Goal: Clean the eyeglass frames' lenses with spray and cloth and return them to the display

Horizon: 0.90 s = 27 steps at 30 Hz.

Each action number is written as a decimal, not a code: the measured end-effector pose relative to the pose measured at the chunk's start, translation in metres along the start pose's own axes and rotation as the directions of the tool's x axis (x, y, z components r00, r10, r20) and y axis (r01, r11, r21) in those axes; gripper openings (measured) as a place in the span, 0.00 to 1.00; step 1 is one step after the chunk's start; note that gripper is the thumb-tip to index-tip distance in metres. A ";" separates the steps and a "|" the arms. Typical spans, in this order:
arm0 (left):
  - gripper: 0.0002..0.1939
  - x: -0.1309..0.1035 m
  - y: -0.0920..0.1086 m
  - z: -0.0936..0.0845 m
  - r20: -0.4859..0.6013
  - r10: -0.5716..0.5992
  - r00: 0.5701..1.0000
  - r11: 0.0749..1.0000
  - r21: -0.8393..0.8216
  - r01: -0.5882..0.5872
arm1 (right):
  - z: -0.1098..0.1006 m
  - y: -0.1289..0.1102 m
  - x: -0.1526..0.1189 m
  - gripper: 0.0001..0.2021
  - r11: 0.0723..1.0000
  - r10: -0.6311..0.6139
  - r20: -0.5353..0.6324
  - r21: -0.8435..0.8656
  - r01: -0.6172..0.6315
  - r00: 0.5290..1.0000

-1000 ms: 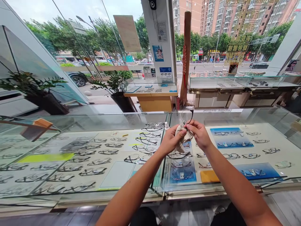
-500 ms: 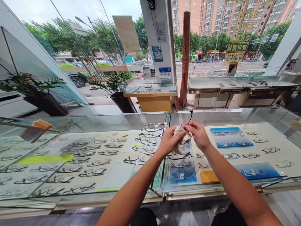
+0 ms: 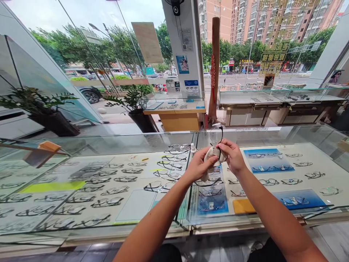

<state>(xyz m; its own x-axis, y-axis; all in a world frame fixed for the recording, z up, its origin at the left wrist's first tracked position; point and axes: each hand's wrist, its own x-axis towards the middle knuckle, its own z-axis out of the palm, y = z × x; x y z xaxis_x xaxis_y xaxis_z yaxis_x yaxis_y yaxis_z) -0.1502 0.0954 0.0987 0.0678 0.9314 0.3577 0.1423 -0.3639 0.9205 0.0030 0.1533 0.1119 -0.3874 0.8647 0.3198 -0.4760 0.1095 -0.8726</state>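
The left hand (image 3: 201,165) holds a pale cloth (image 3: 210,153) against the eyeglasses (image 3: 222,135), which the right hand (image 3: 231,155) pinches. Wiping seems under way, not yet finished.

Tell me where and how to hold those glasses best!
Probably pinch the glasses gently by their thin dark rim, coming from the right: that edge stands free above the right hand, while the left hand and its pale cloth crowd the lower end.

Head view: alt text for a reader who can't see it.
The left hand grips a pale cloth against dark-rimmed eyeglasses pinched in the right hand, over glass display cases of eyeglass frames. Trees stand outside.
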 end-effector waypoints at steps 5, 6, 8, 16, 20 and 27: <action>0.28 -0.001 0.000 0.000 -0.050 -0.022 0.999 1.000 0.017 0.023 | 0.000 0.004 0.000 0.18 1.000 -0.008 0.011 -0.007 0.008 1.000; 0.28 -0.001 0.000 0.000 -0.070 -0.019 0.997 1.000 0.018 0.020 | 0.000 0.005 -0.001 0.19 1.000 -0.009 0.027 -0.022 0.010 1.000; 0.29 0.000 0.001 0.000 -0.109 -0.008 0.994 1.000 0.015 0.010 | 0.000 0.005 -0.002 0.19 0.998 -0.010 0.071 -0.056 0.014 0.997; 0.36 0.000 0.001 0.001 -0.242 0.062 0.968 0.997 0.059 -0.049 | 0.002 0.004 -0.005 0.21 0.992 -0.047 0.160 -0.109 0.065 0.986; 0.37 -0.001 -0.001 0.002 -0.259 0.087 0.962 0.995 0.068 -0.072 | 0.004 0.007 -0.006 0.21 0.996 -0.023 0.143 -0.082 0.035 0.989; 0.39 0.003 -0.010 -0.001 -0.229 0.003 0.973 1.000 -0.014 -0.006 | 0.001 0.003 -0.001 0.20 0.991 0.090 0.064 0.096 -0.095 0.994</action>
<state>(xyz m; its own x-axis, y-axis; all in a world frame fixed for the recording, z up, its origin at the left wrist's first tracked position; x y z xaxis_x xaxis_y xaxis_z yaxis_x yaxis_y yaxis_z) -0.1521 0.1016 0.0907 -0.1602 0.9080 0.3872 0.1284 -0.3697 0.9202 0.0010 0.1518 0.1091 -0.4779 0.8380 0.2633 -0.5105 -0.0210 -0.8596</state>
